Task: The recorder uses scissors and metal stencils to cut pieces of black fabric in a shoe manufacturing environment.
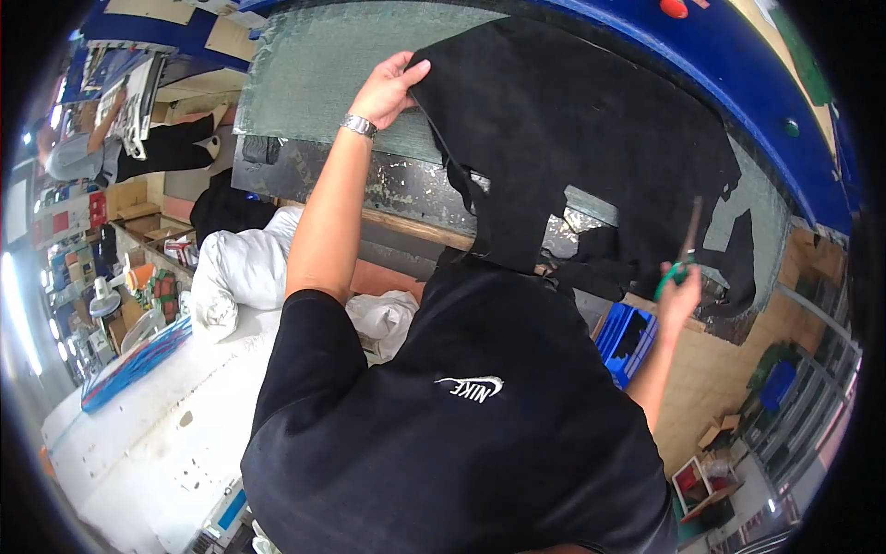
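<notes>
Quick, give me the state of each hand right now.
Left hand: closed, gripping the upper edge of the black garment.
Right hand: closed around green-handled scissors, blades pointing up at the garment.

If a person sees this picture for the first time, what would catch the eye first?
Probably the large black garment, spread over a grey-green mesh panel in the upper middle. The left hand, with a metal watch on its wrist, grips the garment's upper edge. Lower right, the right hand holds green-handled scissors at the garment's lower part.
</notes>
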A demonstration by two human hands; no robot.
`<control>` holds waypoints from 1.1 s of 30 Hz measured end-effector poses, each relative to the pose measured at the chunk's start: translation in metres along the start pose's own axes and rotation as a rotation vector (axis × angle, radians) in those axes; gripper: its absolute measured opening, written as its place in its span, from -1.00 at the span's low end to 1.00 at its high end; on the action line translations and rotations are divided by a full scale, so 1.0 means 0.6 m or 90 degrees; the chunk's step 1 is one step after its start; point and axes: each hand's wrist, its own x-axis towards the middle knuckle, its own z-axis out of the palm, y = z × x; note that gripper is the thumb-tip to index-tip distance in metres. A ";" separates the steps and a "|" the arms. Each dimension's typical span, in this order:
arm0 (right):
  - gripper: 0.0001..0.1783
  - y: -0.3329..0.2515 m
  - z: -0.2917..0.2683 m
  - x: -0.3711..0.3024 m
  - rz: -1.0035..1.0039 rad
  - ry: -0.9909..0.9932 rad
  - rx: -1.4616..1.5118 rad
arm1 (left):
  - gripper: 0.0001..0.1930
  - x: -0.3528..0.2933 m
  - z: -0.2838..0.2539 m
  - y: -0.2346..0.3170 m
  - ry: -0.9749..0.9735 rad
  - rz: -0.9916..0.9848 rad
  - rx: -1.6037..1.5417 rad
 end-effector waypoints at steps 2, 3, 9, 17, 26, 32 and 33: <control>-0.68 0.010 -0.040 0.051 0.007 0.062 -0.124 | -0.62 0.001 0.005 0.005 -0.017 0.002 -0.048; -0.68 0.003 -0.057 0.073 0.041 0.079 -0.134 | -0.60 0.007 0.008 0.008 -0.031 0.008 -0.088; -0.56 -0.128 -0.079 0.098 0.006 0.171 -0.342 | -0.62 0.041 0.043 0.038 -0.249 0.014 -0.293; -0.30 -0.475 -0.024 -0.038 -0.204 -0.368 -0.094 | -0.78 0.059 0.069 0.088 -0.389 -0.015 -0.377; -0.36 -0.533 0.035 -0.001 -0.361 -0.429 -0.216 | -0.84 0.037 0.113 0.129 -0.461 -0.007 -0.361; -0.42 -0.518 0.039 -0.025 -0.295 -0.448 -0.075 | -0.77 0.039 0.141 0.169 -0.332 0.029 -0.318; -0.44 -0.516 0.037 -0.025 -0.235 -0.465 -0.024 | -0.74 0.040 0.146 0.181 -0.268 0.025 -0.189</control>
